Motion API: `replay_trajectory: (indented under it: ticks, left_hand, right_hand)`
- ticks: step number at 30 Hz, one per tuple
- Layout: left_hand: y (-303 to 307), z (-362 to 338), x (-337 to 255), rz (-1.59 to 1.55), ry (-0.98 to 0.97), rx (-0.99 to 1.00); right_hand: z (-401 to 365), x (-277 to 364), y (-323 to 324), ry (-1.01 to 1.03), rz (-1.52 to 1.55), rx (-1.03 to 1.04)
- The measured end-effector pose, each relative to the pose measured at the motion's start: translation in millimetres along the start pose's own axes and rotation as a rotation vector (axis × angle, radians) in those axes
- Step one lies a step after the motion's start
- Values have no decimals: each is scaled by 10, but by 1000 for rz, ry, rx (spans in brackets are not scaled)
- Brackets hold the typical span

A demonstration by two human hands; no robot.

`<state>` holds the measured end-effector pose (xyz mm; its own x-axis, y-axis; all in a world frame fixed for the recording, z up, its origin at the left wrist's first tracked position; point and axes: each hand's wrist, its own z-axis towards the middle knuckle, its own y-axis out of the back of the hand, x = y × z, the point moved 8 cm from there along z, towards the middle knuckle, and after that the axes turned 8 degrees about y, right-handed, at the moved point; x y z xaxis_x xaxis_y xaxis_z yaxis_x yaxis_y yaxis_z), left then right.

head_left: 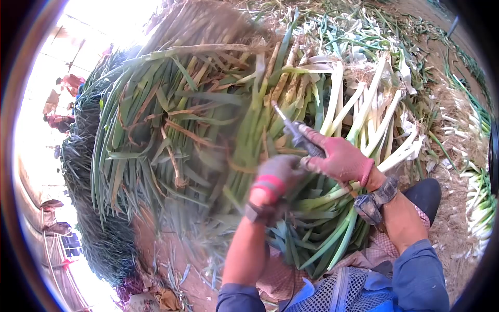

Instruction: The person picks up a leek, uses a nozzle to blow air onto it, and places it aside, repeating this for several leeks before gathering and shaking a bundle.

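Observation:
My right hand [340,158], in a red glove, is wrapped round the dark handle of an air nozzle [304,139] with a thin metal tip pointing up and left. Close beside it on the left, my left hand [278,174] is gloved too and smeared by motion; its fingers cannot be made out. Under and around both hands lie long green onions [332,200], with white stems and roots toward the upper right. A large heap of leafy green onions [150,114] spreads to the left, partly blurred.
Loose peelings and leaves [358,26] cover the ground at the top. A row of onions with white stems [481,208] lies at the right edge. Dark green bundles [91,156] are stacked on the far left. Parts of other people show at the left.

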<state>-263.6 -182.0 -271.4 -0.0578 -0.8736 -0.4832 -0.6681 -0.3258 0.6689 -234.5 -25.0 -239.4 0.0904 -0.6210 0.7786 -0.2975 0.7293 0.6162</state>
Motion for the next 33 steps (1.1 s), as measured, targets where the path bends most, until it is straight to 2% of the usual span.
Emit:
replay_trajectory:
  ticks: [2, 4, 5, 6, 8, 9, 10, 12, 22, 25, 29, 32, 33]
  left_hand:
    - [315, 205, 470, -63, 46, -160]
    - [503, 404, 913, -94, 182, -362]
    - [538, 518, 1045, -48, 181, -465]
    - [623, 536, 1053, 0, 182, -566]
    - [654, 556, 979, 103, 186, -619]
    - [699, 541, 882, 207, 189, -672]
    - [715, 566, 832, 206, 188, -671]
    - [698, 659, 812, 305, 257, -620]
    - [757, 737, 734, 279, 389, -609]
    - [763, 801, 780, 272, 441, -537]
    - [754, 874, 874, 234, 463, -525]
    - [753, 954, 983, 207, 437, -510]
    - [746, 966, 1009, 192, 423, -478]
  right_hand:
    - [89, -2, -110, -87, 4, 4]
    - [149, 22, -223, -92, 6, 36]
    - [188, 42, -288, -93, 9, 69]
    - [224, 71, -318, -94, 9, 70]
    - [291, 143, -399, -95, -6, 117]
    - [353, 172, -317, -234, 5, 186]
    - [441, 82, -336, -235, 4, 186]
    - [663, -28, -231, -165, 47, -32]
    - [1643, -456, 409, -175, -159, -135]
    - [1754, -597, 529, -252, -160, -154]
    - [1329, -421, 386, -165, -40, -127]
    - [755, -244, 86, -108, 115, 16]
    - [534, -199, -8, -163, 53, 70]
